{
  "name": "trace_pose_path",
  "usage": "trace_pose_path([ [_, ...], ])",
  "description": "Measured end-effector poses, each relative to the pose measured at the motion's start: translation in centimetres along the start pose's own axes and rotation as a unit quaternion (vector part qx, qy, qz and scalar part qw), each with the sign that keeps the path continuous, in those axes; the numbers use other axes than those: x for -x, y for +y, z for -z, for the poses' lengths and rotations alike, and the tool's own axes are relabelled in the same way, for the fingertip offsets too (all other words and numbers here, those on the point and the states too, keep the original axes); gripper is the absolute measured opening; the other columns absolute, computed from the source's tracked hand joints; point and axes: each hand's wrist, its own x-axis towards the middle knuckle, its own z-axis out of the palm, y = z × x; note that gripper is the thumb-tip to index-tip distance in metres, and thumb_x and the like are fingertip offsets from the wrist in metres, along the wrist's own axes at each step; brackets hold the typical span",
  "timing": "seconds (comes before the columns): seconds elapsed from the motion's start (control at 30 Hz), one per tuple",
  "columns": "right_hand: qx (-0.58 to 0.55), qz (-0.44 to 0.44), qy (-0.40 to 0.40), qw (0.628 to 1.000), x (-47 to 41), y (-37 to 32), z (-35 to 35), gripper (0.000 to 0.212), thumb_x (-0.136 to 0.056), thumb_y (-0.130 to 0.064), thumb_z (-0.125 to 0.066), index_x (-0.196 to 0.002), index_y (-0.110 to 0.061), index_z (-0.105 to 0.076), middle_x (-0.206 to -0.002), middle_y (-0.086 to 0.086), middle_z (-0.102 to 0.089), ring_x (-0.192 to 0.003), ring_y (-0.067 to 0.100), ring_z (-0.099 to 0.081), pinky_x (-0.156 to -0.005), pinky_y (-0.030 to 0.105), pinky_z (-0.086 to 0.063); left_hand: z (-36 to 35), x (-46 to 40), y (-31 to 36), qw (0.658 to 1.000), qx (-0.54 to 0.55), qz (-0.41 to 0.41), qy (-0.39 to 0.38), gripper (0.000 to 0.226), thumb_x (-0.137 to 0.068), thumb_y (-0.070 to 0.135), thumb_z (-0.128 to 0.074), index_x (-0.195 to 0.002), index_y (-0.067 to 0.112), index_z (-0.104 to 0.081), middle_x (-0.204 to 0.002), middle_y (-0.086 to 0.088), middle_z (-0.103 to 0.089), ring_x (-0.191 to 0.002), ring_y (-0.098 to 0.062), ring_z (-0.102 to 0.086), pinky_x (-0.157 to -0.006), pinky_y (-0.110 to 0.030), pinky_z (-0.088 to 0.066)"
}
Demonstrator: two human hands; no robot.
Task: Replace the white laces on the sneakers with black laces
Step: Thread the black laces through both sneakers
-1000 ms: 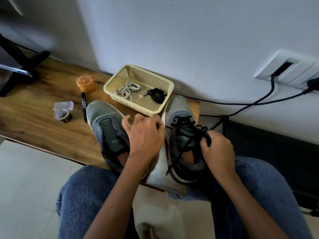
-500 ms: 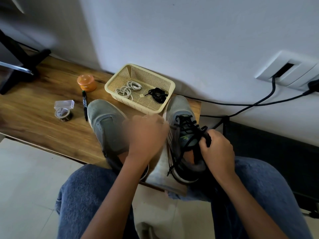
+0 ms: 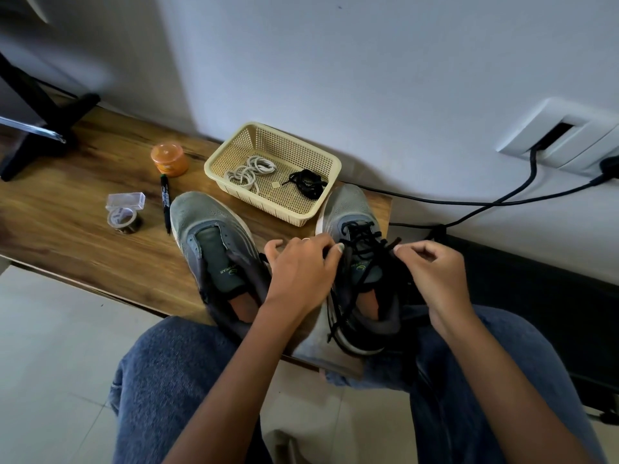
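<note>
The right shoe (image 3: 360,262) sits at the right end of the table (image 3: 83,236), close to the near edge. Its toe points away from the person, toward the wall, and its heel hangs over the near edge by the knees. So its long way runs from near edge to far edge. A black lace (image 3: 363,241) already crosses its front.

The right hand (image 3: 432,276) pinches one end of that lace at the shoe's right side. The left hand (image 3: 301,269) has curled fingers at the shoe's left side and seems to hold the other end, but I cannot see that grip well.

What could go wrong? If one hand pulls harder, one end may come out short and the bow will be hard to tie. A hard tug could also slide the shoe off the near edge, since the heel already sticks out. A loose loop hangs down by the sole and could snag.

The left shoe (image 3: 214,249) lies beside it, toward the middle of the table, toe also pointing to the wall but leaning a bit left. It has no lace yet.

Behind the shoes, by the far edge, a basket (image 3: 331,165) holds the white laces (image 3: 249,170) and a spare black lace (image 3: 306,182). Left of it are an orange jar (image 3: 169,159), a pen (image 3: 165,202) and tape (image 3: 124,217).
</note>
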Motion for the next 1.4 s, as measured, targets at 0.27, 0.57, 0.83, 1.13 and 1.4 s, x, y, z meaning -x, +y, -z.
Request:
trace_pose_path([
  [0.27,0.055,-0.010,-0.050,0.997,-0.4,-1.1,-0.3,0.040,-0.084,-0.034,-0.068,-0.071,0.003,-0.060,-0.064,0.015,-0.054,-0.062,0.017,-0.051,-0.059,0.029,-0.040,-0.2,-0.2,-0.2,1.000,0.012,0.007,0.002,0.018,-0.098,0.039,-0.046,-0.093,0.031,-0.060,-0.080,0.011,-0.064,-0.093,-0.009,-0.057,-0.104,-0.037,-0.016],
  [0.57,-0.143,-0.103,-0.088,0.980,-1.0,-3.9,3.7,0.022,-0.096,-0.025,-0.055,-0.077,-0.016,-0.062,-0.065,-0.006,-0.065,-0.064,0.008,-0.053,-0.059,0.022,-0.036,0.1,-0.3,-0.5,0.999,-0.008,0.027,0.035,0.021,-0.097,0.039,-0.046,-0.094,0.029,-0.065,-0.074,0.010,-0.063,-0.086,-0.010,-0.058,-0.098,-0.033,-0.017],
  [0.83,-0.166,0.063,-0.191,0.965,2.1,-9.3,8.7,0.025,-0.072,-0.041,-0.059,-0.073,-0.021,-0.075,-0.059,-0.006,-0.057,-0.061,0.007,-0.054,-0.058,0.016,-0.043,0.7,-0.5,-0.9,0.996,-0.001,0.025,0.083,0.015,-0.094,0.037,-0.055,-0.094,0.029,-0.067,-0.081,0.012,-0.064,-0.090,-0.013,-0.061,-0.086,-0.033,-0.032],
  [1.13,-0.167,0.145,-0.227,0.948,4.4,-11.5,8.4,0.021,-0.076,-0.034,-0.057,-0.073,-0.026,-0.077,-0.075,-0.008,-0.068,-0.065,0.003,-0.053,-0.052,0.013,-0.039,1.1,0.3,0.0,0.997,0.064,-0.033,0.012,0.033,-0.078,0.062,-0.065,-0.081,0.029,-0.060,-0.070,0.014,-0.062,-0.071,-0.002,-0.059,-0.067,-0.028,-0.051],
  [1.4,-0.154,0.006,-0.145,0.977,3.6,-6.4,2.6,0.014,-0.087,-0.008,-0.063,-0.078,-0.009,-0.074,-0.071,0.005,-0.066,-0.061,0.009,-0.054,-0.052,0.015,-0.042,0.5,0.3,-0.2,0.985,0.163,0.047,-0.036,0.015,-0.080,0.035,-0.076,-0.082,0.022,-0.070,-0.066,0.008,-0.067,-0.062,-0.004,-0.062,-0.067,-0.028,-0.056],
])
